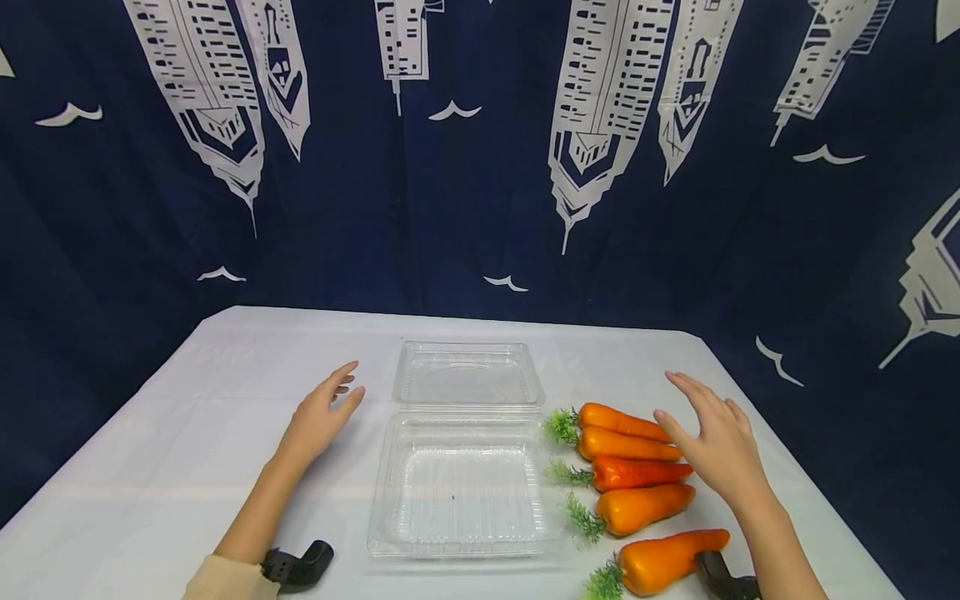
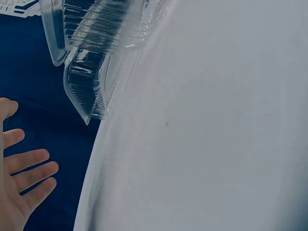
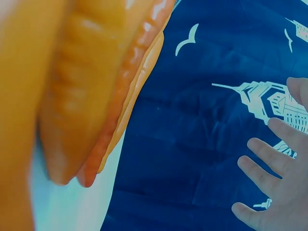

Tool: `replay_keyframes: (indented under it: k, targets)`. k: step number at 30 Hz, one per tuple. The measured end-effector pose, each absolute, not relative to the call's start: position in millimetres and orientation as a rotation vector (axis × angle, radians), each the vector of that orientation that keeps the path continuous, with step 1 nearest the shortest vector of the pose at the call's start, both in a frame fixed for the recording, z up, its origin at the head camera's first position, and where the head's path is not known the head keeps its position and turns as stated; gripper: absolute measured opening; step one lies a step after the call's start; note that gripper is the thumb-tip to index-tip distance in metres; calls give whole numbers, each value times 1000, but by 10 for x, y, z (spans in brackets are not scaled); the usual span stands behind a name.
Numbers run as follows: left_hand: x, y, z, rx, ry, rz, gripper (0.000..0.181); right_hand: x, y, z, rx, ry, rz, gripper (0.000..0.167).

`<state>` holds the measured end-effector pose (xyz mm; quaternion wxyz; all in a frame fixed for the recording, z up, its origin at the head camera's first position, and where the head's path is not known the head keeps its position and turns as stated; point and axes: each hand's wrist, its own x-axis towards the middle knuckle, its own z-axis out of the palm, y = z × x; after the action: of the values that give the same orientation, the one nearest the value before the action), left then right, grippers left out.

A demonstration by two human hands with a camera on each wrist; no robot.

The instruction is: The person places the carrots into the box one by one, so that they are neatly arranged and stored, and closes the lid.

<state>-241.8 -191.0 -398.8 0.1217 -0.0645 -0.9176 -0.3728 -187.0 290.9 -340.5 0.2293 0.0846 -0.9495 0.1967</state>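
An open clear plastic container [image 1: 381, 500] lies in the middle of the white table, its lid [image 1: 467, 375] spread out behind the base. To its right several orange toy carrots [image 1: 647, 508] with green tops lie in a rough column, one of them redder than the others. My left hand [image 1: 313, 423] hovers left of the container with relaxed fingers and holds nothing. Over the tips of the carrots, on the right, is my right hand [image 1: 716, 442], fingers spread and holding nothing. The right wrist view shows the carrots [image 3: 86, 96] close up, apart from the hand [image 3: 279, 168].
A white cloth covers the table [image 1: 187, 433]. Behind it hangs a dark blue curtain [image 1: 450, 208] with white buildings and birds. Black wrist cameras sit on both wrists, the right one overlapping the nearest carrot [image 1: 660, 562] in the head view.
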Motion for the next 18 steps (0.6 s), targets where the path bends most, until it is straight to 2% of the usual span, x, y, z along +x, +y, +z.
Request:
replay_keyframes:
  k: [18]
  targets:
    - [-2419,-1855,-4084,-337,-2591,-1539,47,-1720,2947,-3533,225,-2674,529,55]
